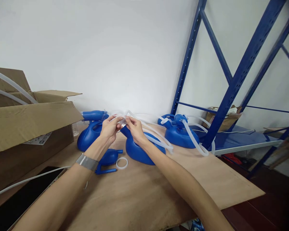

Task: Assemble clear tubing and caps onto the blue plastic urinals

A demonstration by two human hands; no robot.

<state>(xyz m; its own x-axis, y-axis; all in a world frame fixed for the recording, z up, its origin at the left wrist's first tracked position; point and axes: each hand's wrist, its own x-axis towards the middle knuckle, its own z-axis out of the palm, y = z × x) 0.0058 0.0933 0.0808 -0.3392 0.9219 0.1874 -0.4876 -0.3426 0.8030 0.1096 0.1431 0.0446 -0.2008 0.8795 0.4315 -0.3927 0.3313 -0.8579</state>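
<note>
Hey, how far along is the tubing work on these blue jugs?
Looks done: the right jug already has tubing attached. In hand: both hands, left and right, pinch a clear tube over the middle jug. Left: the left jug shows no tube, and a blue bulb and white ring lie loose.

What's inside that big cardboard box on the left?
Two clear tubes rise out of the open box, curving off past the picture's left edge. The front wall and folded flaps hide the rest of the inside, so what else it holds cannot be seen.
</note>
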